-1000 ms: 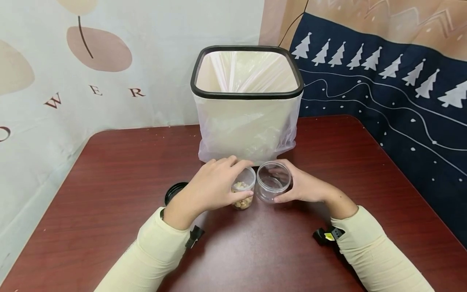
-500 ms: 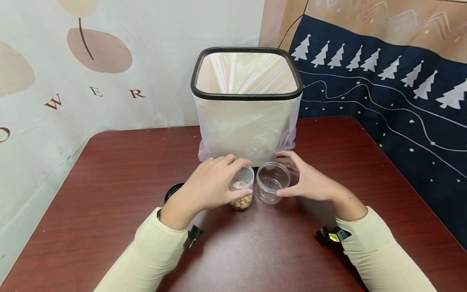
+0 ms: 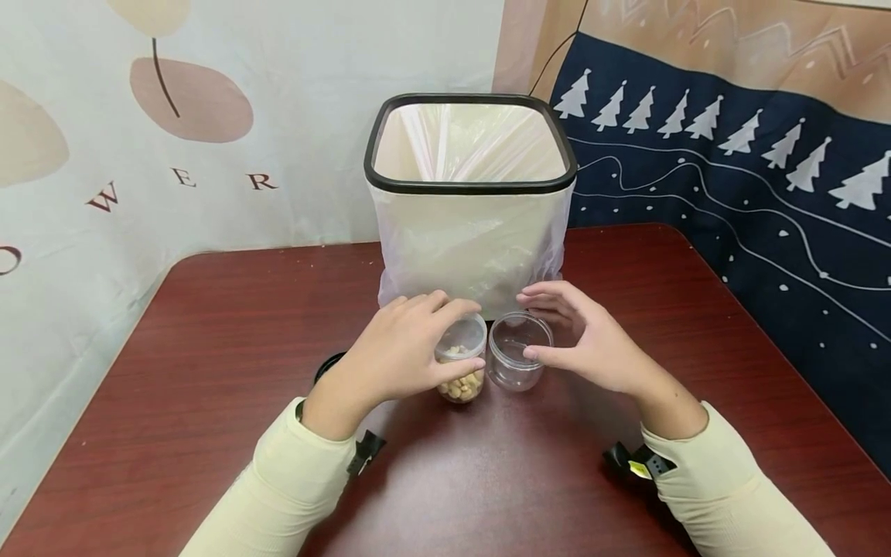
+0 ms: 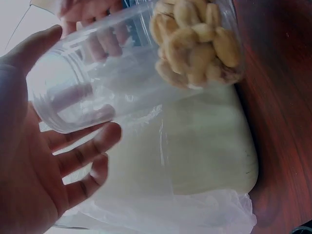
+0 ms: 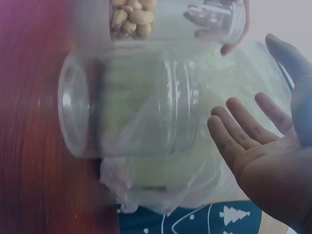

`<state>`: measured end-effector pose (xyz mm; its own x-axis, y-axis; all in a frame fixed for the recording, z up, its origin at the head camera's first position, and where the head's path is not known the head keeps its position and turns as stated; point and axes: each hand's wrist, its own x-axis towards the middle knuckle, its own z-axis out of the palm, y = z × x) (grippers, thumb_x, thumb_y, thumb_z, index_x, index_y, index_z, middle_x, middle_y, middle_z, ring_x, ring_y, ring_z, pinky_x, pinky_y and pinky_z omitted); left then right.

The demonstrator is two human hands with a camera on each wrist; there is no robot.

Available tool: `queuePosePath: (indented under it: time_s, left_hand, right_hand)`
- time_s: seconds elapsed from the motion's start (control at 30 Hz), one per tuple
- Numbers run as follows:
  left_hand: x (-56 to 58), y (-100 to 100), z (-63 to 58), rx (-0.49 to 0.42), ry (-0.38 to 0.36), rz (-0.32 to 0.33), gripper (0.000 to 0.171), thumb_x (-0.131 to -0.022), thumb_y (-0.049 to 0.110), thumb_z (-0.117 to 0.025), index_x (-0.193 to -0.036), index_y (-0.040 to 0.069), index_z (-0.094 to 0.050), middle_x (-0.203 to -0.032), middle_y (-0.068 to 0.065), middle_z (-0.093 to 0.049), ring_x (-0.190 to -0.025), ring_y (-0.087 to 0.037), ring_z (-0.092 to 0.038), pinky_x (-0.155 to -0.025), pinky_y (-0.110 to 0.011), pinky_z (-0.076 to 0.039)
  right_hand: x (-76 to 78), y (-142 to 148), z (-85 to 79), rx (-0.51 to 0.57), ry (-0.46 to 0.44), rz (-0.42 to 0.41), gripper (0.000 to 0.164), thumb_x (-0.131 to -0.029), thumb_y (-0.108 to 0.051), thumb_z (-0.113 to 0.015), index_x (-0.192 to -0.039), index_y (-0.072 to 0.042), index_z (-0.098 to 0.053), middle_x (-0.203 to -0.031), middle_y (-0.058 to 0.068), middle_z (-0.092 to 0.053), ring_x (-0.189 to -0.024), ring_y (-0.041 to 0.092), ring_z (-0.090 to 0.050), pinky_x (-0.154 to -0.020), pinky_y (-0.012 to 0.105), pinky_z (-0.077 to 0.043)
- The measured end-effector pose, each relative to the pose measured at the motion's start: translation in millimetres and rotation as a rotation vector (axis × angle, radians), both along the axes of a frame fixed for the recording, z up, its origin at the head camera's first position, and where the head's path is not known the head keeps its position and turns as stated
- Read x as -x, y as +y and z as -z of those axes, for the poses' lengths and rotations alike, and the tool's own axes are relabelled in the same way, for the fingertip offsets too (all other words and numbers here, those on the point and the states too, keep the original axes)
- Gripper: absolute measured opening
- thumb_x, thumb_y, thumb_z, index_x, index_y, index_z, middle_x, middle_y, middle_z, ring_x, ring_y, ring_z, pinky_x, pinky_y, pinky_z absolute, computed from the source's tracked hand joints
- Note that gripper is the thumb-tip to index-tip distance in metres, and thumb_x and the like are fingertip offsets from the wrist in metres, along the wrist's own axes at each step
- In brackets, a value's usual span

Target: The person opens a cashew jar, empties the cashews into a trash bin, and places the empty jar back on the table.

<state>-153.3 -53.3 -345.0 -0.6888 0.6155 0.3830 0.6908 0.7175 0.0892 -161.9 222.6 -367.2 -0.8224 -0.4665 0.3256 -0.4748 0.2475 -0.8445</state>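
A clear plastic jar (image 3: 462, 363) with cashews (image 4: 197, 46) in its lower part stands upright and lidless on the table. My left hand (image 3: 395, 348) holds it near the rim, thumb on the near side and at least one finger behind. Right beside it stands a second clear jar (image 3: 517, 371), wider, with no contents visible. My right hand (image 3: 592, 340) is held just to the right of this jar, fingers extended and thumb apart from them. In the right wrist view that hand (image 5: 263, 151) is off the wider jar (image 5: 131, 102), with a gap between.
A bin (image 3: 469, 255) with a black rim and a thin plastic liner stands directly behind the jars. Part of a black lid (image 3: 327, 365) shows behind my left wrist. The dark red table (image 3: 230, 325) ends at fabric hangings behind and to the right.
My right hand has let go of the wider jar and drawn back to the right and slightly up, its fingers spreading. The left hand has stayed almost still at the cashew jar.
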Motion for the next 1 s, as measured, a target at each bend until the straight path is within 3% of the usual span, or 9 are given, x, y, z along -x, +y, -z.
queuePosePath:
  time_s: [0.2, 0.43, 0.63, 0.77, 1.0]
  left_hand:
    - [-0.9, -1, -1.6, -0.077, 0.12, 0.065, 0.057, -0.079, 0.061, -0.072, -0.121, 0.023, -0.066, -0.093, 0.006, -0.062, -0.071, -0.016, -0.055, -0.072, -0.033, -0.048]
    - [-1.1, -1, -3.5, -0.154, 0.201, 0.131, 0.052, -0.078, 0.058, -0.071, -0.113, 0.021, -0.067, -0.091, 0.005, -0.063, -0.067, -0.016, -0.053, -0.07, -0.032, -0.047]
    - [-1.7, 0, -4.0, -0.213, 0.25, 0.18, 0.05, -0.077, 0.056, -0.069, -0.108, 0.017, -0.066, -0.088, 0.005, -0.064, -0.065, -0.015, -0.053, -0.068, -0.032, -0.047]
    - [-2.2, 2, -3.5, -0.244, 0.282, 0.204, 0.051, -0.078, 0.057, -0.067, -0.107, 0.015, -0.066, -0.086, 0.004, -0.063, -0.064, -0.015, -0.053, -0.068, -0.032, -0.049]
    - [-5.0, 4, -5.7, -0.284, 0.319, 0.256, 0.051, -0.083, 0.059, -0.06, -0.106, 0.014, -0.065, -0.083, 0.003, -0.061, -0.061, -0.013, -0.052, -0.059, -0.029, -0.048]
  right_hand:
    - [-9.2, -11, 0.2, 0.001, -0.033, -0.096, 0.073, -0.079, 0.0, -0.08, -0.144, -0.004, -0.045, -0.141, 0.02, -0.054, -0.128, 0.014, -0.057, -0.109, 0.023, -0.043]
    - [-18.8, -19, 1.0, 0.038, -0.136, -0.194, 0.088, -0.081, 0.001, -0.078, -0.154, -0.007, -0.03, -0.146, 0.013, -0.051, -0.135, 0.038, -0.051, -0.11, 0.028, -0.044]
    - [-24.2, -27, 3.8, 0.072, -0.218, -0.263, 0.09, -0.084, -0.001, -0.076, -0.157, -0.012, -0.025, -0.15, 0.013, -0.045, -0.137, 0.02, -0.049, -0.113, 0.029, -0.04]
    - [-26.9, -31, 6.3, 0.079, -0.247, -0.309, 0.09, -0.084, -0.001, -0.076, -0.157, -0.014, -0.025, -0.149, 0.015, -0.046, -0.138, 0.021, -0.049, -0.113, 0.031, -0.041]
    - [-35.2, -36, 8.2, 0.028, -0.262, -0.299, 0.092, -0.082, -0.007, -0.08, -0.156, -0.015, -0.026, -0.152, 0.012, -0.045, -0.137, 0.013, -0.049, -0.109, 0.025, -0.044]
